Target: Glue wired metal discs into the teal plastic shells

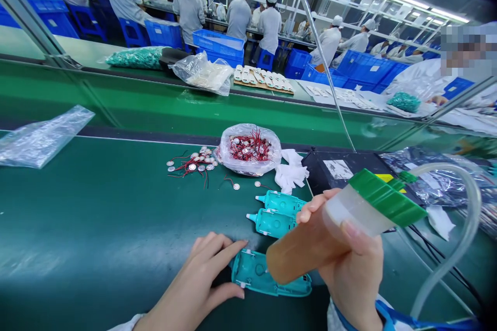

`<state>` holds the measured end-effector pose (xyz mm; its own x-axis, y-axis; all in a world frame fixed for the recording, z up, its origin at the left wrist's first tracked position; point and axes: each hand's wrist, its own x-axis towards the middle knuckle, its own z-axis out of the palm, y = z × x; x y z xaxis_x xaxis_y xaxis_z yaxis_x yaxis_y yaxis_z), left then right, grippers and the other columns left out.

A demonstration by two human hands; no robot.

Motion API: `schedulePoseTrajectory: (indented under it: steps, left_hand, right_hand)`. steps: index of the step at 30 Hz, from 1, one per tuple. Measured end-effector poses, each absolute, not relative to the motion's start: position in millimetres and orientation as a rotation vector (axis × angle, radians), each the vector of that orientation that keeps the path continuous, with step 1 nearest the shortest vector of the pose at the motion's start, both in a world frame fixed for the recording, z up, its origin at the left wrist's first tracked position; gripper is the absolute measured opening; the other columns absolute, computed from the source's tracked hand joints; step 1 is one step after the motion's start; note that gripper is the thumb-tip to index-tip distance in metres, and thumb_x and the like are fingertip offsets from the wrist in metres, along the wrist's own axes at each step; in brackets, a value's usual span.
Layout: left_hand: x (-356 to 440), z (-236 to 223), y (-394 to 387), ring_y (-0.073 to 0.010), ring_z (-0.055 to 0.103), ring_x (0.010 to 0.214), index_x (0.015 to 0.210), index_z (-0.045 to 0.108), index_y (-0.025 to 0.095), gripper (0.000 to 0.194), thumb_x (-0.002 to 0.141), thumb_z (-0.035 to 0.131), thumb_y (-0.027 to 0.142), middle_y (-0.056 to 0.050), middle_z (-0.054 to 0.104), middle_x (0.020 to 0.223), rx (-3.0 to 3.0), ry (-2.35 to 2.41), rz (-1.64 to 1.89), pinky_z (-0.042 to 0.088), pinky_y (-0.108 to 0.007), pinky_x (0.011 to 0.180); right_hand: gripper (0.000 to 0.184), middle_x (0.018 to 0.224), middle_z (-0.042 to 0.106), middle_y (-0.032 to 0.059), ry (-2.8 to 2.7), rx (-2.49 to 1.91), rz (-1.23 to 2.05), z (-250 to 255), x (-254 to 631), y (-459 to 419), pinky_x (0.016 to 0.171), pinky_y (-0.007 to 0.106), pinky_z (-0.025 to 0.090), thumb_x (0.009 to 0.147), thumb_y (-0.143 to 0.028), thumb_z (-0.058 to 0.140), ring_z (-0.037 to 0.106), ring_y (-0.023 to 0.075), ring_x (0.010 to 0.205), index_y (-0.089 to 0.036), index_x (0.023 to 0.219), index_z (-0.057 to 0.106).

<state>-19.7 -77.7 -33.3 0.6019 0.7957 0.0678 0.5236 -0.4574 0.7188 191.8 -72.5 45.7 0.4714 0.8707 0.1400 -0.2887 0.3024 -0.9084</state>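
My left hand (202, 276) rests on the green belt, fingers and thumb pinching the left end of an open teal plastic shell (267, 276). My right hand (351, 264) is wrapped round a glue dispenser barrel (310, 245) with amber tip, clear body and green cap, its tip just above the shell. A clear hose (464, 227) curves from the cap. Two more teal shells (277, 212) lie just beyond.
Small discs with red wires (192, 164) lie loose by a plastic bag (249, 149) of the same. White cloth gloves (291, 170) and a black box (349, 170) sit right of it. An empty bag (41, 137) lies far left. Workers in white stand along the far line.
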Motion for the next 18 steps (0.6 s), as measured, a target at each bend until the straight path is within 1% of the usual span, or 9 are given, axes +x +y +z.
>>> schedulePoseTrajectory:
  steps: [4, 11, 18]
  left_hand:
    - [-20.3, -28.4, -77.3, -0.0196, 0.054, 0.089, 0.137, 0.036, 0.043, 0.057, 0.084, 0.058, 0.047, 0.001, 0.06, 0.099, 2.138, 1.028, 0.504, 0.04, -0.031, 0.08]
    - [-21.2, -26.2, -79.4, -0.0209, 0.052, 0.091, 0.138, 0.034, 0.044, 0.058, 0.085, 0.057, 0.046, 0.0, 0.059, 0.102, 2.117, 1.038, 0.46, 0.04, -0.033, 0.082]
    - [-19.9, -27.8, -78.0, -0.018, 0.052, 0.086, 0.134, 0.04, 0.042, 0.052, 0.085, 0.053, 0.05, 0.0, 0.058, 0.098, 2.151, 1.033, 0.488, 0.037, -0.029, 0.077]
  right_hand:
    - [0.03, 0.063, 0.063, 0.003, -0.749, -0.958, 0.86, 47.1, 194.4, -72.9, 0.046, 0.029, 0.049, 0.062, -0.04, 0.069, 0.06, 0.019, 0.053, -0.02, 0.083, 0.062]
    - [0.029, 0.064, 0.063, 0.0029, -0.756, -0.941, 0.854, 49.6, 194.6, -73.2, 0.045, 0.03, 0.049, 0.062, -0.039, 0.07, 0.06, 0.0197, 0.053, -0.021, 0.083, 0.063]
    - [0.029, 0.066, 0.062, 0.0024, -0.823, -0.925, 0.808, 52.6, 191.2, -75.8, 0.047, 0.029, 0.049, 0.064, -0.04, 0.07, 0.06, 0.0182, 0.053, -0.02, 0.084, 0.065]
